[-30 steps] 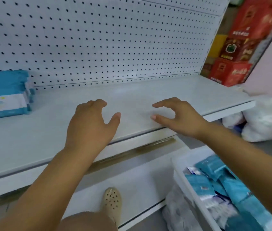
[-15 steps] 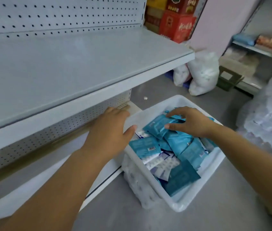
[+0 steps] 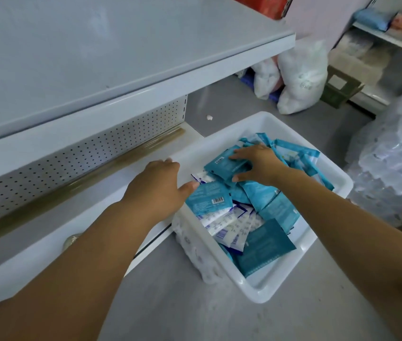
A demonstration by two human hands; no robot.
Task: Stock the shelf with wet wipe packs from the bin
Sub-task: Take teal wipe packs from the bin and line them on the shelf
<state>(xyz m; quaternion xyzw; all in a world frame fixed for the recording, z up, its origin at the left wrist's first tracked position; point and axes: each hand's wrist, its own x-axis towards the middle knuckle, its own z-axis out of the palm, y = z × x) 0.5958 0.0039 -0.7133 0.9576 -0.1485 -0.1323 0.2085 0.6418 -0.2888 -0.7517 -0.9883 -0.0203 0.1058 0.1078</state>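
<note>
1. Grey floor (image 3: 195, 303) carries a white bin (image 3: 261, 292), right of the shelf (image 3: 96, 57).
2. Right hand (image 3: 256, 166) grips a teal wet wipe pack (image 3: 224, 166) inside the bin.
3. Left hand (image 3: 155, 185), fingers loose and holding nothing, lies at the bin's left rim.

Both bare forearms reach forward. Left hand (image 3: 156, 187) hovers palm-down, fingers loose, thumb out; right hand (image 3: 256, 166) pinches a flat teal plastic pack (image 3: 223, 164).

Bare hands and forearms, seen from the wearer's own head camera.
The left hand (image 3: 155, 190) and right hand (image 3: 259, 166) are bare, with skin showing along both forearms. Behind the left hand, under its forearm, shows a blurred, pale beige shoe toe (image 3: 70, 242).
</note>
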